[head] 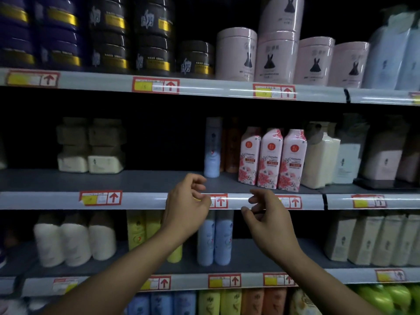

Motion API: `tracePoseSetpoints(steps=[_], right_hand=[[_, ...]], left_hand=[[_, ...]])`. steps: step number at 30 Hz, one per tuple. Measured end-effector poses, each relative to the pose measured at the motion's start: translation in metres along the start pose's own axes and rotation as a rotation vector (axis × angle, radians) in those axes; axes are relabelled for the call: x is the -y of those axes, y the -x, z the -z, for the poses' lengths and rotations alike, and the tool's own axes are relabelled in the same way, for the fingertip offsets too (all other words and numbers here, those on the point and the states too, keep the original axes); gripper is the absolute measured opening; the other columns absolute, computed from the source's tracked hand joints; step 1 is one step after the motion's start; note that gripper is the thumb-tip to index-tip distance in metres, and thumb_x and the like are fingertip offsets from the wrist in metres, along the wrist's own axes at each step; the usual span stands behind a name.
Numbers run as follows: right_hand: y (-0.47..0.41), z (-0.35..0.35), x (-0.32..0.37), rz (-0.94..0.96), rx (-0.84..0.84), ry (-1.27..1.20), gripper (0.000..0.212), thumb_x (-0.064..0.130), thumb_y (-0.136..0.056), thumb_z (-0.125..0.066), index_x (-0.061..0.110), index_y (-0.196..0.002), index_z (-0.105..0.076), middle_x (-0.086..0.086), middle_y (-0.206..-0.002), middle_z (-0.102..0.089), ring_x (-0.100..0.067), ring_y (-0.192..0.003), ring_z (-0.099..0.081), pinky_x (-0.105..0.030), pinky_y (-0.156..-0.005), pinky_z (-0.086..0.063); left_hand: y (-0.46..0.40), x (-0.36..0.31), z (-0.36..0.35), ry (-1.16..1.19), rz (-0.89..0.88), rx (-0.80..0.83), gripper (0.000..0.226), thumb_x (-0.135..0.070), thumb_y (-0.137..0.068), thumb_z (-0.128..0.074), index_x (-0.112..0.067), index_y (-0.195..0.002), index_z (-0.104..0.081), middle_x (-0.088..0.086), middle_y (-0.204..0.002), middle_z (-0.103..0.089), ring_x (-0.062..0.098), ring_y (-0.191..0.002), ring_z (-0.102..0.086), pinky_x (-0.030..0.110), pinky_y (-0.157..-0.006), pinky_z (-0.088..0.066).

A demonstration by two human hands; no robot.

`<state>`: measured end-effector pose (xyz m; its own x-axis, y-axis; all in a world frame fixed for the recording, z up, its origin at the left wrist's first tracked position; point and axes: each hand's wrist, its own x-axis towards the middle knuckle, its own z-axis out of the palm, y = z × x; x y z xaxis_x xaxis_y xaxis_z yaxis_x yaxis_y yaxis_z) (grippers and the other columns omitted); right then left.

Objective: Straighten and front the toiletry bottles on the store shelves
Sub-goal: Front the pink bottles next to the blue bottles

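On the middle shelf a tall pale blue bottle stands alone, set back from the front edge. Right of it stand three pink floral bottles in a row near the edge, with orange bottles behind. My left hand hovers in front of the shelf rail just below the blue bottle, fingers loosely curled and holding nothing. My right hand hangs beside it below the pink bottles, fingers also loosely curled and empty. Neither hand touches a bottle.
Cream bottles and grey packs fill the middle shelf's right; beige boxes sit back left. Dark jars and pink tins line the top shelf. Below stand white, yellow and blue bottles.
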<state>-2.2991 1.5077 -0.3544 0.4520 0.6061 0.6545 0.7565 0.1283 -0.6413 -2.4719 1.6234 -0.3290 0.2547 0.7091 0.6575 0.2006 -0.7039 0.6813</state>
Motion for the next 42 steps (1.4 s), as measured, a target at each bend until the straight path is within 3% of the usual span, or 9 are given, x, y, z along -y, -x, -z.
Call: tracePoseSetpoints(steps=[4, 9, 15, 18, 20, 23, 28, 35, 42], right_hand=[[-0.017, -0.001, 0.006, 0.023, -0.007, 0.05, 0.045, 0.025, -0.093, -0.072, 0.024, -0.134, -0.055, 0.011, -0.114, -0.062, -0.002, -0.097, -0.059, -0.018, -0.078, -0.051], [-0.05, -0.008, 0.012, 0.103, -0.032, 0.193, 0.052, 0.031, -0.093, -0.07, 0.021, -0.141, -0.05, 0.005, -0.125, -0.059, -0.011, -0.099, -0.059, -0.03, -0.085, -0.051], [-0.115, -0.016, 0.016, 0.16, -0.104, 0.319, 0.069, 0.032, -0.094, -0.067, 0.018, -0.152, -0.033, -0.002, -0.15, -0.041, -0.027, -0.109, -0.064, -0.042, -0.087, -0.053], [-0.147, -0.018, 0.016, 0.14, -0.152, 0.371, 0.077, 0.03, -0.094, -0.067, 0.012, -0.157, -0.027, -0.009, -0.159, -0.034, -0.034, -0.129, -0.053, -0.043, -0.093, -0.049], [-0.164, -0.022, 0.016, 0.128, -0.154, 0.414, 0.079, 0.03, -0.094, -0.067, 0.009, -0.157, -0.024, -0.013, -0.157, -0.034, -0.038, -0.129, -0.051, -0.047, -0.09, -0.049], [-0.18, -0.03, 0.013, 0.081, -0.161, 0.474, 0.076, 0.032, -0.094, -0.067, 0.006, -0.152, -0.026, -0.017, -0.146, -0.039, -0.046, -0.115, -0.056, -0.045, -0.075, -0.044], [-0.196, -0.039, 0.007, 0.052, -0.2, 0.533, 0.058, 0.034, -0.093, -0.069, 0.004, -0.129, -0.034, -0.022, -0.126, -0.049, -0.052, -0.097, -0.061, -0.042, -0.064, -0.037], [-0.203, -0.042, 0.002, 0.076, -0.234, 0.69, 0.063, 0.026, -0.09, -0.074, 0.002, -0.132, -0.033, -0.021, -0.118, -0.049, -0.052, -0.086, -0.063, -0.042, -0.058, -0.036], [-0.179, -0.035, 0.007, 0.151, -0.262, 0.648, 0.089, 0.042, -0.083, -0.08, 0.01, -0.15, -0.031, -0.011, -0.14, -0.041, -0.046, -0.087, -0.062, -0.037, -0.058, -0.034]], left_hand=[[-0.022, 0.001, -0.001, -0.047, -0.004, 0.038, 0.03, -0.019, -0.087, -0.076, -0.026, -0.112, -0.061, -0.012, -0.099, -0.064, 0.005, -0.083, -0.065, 0.034, -0.081, -0.057], [-0.065, 0.01, -0.014, -0.068, 0.05, 0.04, 0.038, -0.019, -0.088, -0.078, -0.016, -0.122, -0.061, -0.002, -0.11, -0.066, 0.001, -0.081, -0.062, 0.005, -0.066, -0.041], [-0.119, 0.023, -0.045, -0.071, 0.118, 0.078, 0.058, -0.024, -0.086, -0.083, -0.011, -0.135, -0.056, 0.005, -0.127, -0.065, 0.015, -0.101, -0.063, 0.025, -0.085, -0.047], [-0.14, 0.041, -0.061, -0.11, 0.151, 0.114, 0.07, -0.032, -0.083, -0.085, -0.01, -0.141, -0.051, 0.008, -0.137, -0.061, 0.022, -0.119, -0.061, 0.03, -0.096, -0.048], [-0.152, 0.051, -0.069, -0.131, 0.172, 0.13, 0.073, -0.035, -0.082, -0.086, -0.01, -0.139, -0.049, 0.01, -0.139, -0.059, 0.026, -0.125, -0.06, 0.034, -0.1, -0.05], [-0.167, 0.059, -0.079, -0.148, 0.217, 0.134, 0.069, -0.041, -0.08, -0.086, -0.007, -0.128, -0.049, 0.014, -0.134, -0.061, 0.03, -0.124, -0.06, 0.037, -0.096, -0.052], [-0.178, 0.062, -0.087, -0.173, 0.258, 0.13, 0.059, -0.04, -0.082, -0.085, -0.006, -0.117, -0.053, 0.012, -0.124, -0.064, 0.029, -0.114, -0.063, 0.027, -0.079, -0.042], [-0.19, 0.073, -0.088, -0.184, 0.272, 0.158, 0.045, -0.042, -0.083, -0.084, -0.008, -0.102, -0.06, 0.009, -0.106, -0.066, 0.024, -0.096, -0.063, 0.028, -0.067, -0.041], [-0.181, 0.071, -0.077, -0.123, 0.246, 0.145, 0.047, -0.039, -0.074, -0.091, -0.016, -0.109, -0.07, 0.003, -0.109, -0.075, 0.02, -0.1, -0.072, 0.035, -0.087, -0.059]])
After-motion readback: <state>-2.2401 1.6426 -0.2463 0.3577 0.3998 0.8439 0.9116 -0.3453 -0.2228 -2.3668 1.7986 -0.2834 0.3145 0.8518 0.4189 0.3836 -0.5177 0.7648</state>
